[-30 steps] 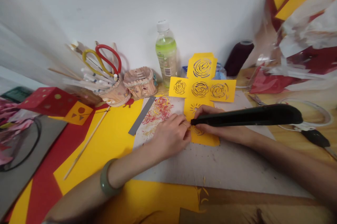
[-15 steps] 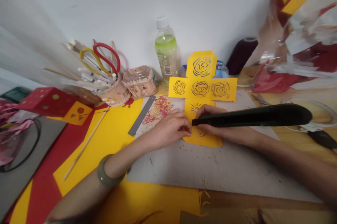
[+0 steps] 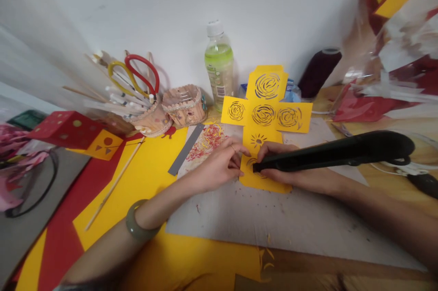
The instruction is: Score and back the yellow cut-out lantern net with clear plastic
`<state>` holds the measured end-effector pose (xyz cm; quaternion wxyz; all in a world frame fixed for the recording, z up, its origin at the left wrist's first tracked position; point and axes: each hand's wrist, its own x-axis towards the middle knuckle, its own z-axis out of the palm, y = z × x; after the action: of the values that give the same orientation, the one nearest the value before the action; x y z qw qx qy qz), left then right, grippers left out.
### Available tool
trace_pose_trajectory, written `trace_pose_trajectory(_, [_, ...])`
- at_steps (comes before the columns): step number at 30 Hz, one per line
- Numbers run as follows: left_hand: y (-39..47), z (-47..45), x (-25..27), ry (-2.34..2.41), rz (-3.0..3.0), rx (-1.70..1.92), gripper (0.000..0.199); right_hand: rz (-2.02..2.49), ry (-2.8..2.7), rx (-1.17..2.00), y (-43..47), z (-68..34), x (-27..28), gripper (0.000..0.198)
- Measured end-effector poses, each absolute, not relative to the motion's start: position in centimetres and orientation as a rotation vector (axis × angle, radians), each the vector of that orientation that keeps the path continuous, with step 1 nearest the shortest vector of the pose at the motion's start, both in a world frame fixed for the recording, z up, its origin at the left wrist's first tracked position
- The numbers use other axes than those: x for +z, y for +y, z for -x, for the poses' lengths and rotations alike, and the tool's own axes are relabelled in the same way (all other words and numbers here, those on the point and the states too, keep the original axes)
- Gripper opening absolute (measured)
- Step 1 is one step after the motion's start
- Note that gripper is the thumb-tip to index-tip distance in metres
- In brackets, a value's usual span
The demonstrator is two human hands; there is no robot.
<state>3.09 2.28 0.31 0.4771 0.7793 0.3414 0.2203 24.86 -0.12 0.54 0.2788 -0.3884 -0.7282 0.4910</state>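
A cross-shaped yellow paper cutout (image 3: 263, 135) with rose-like swirls and a sunburst cut through it lies on the grey board. My right hand (image 3: 280, 159) grips a long black tool (image 3: 338, 153), its narrow tip over a swirl on the lowest panel. I cannot tell the tool's exact kind; its working end is hidden. At the lower panel's left edge is my left hand (image 3: 222, 165), index finger and thumb apart and the other fingers curled. Its fingertips touch or nearly touch the paper.
A grey strip (image 3: 185, 148) lies beside red and yellow paper scraps (image 3: 207, 142) on the board (image 3: 219, 218). Behind stand a drink bottle (image 3: 219, 70), a small basket (image 3: 184, 107) and a holder (image 3: 153, 120) with scissors. A wooden stick (image 3: 114, 184) rests on yellow paper (image 3: 150, 158).
The tool's tip has moved slightly right and down on the lowest panel with my right hand. My left index finger and thumb have spread apart. The whole view has shifted a little.
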Motion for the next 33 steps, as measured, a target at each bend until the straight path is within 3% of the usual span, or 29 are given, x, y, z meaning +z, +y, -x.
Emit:
trace_pose_trajectory(11, [2.33, -3.11, 0.26, 0.785, -1.879, 0.551, 0.024, 1.02, -2.066, 1.233, -0.4, -24.64, 0.4, 0.015])
trace_pose_trajectory(33, [1.71, -3.64, 0.63, 0.927, -2.257, 0.527, 0.012, 1.022, -2.07, 1.229, -0.3, -24.62, 0.45, 0.014])
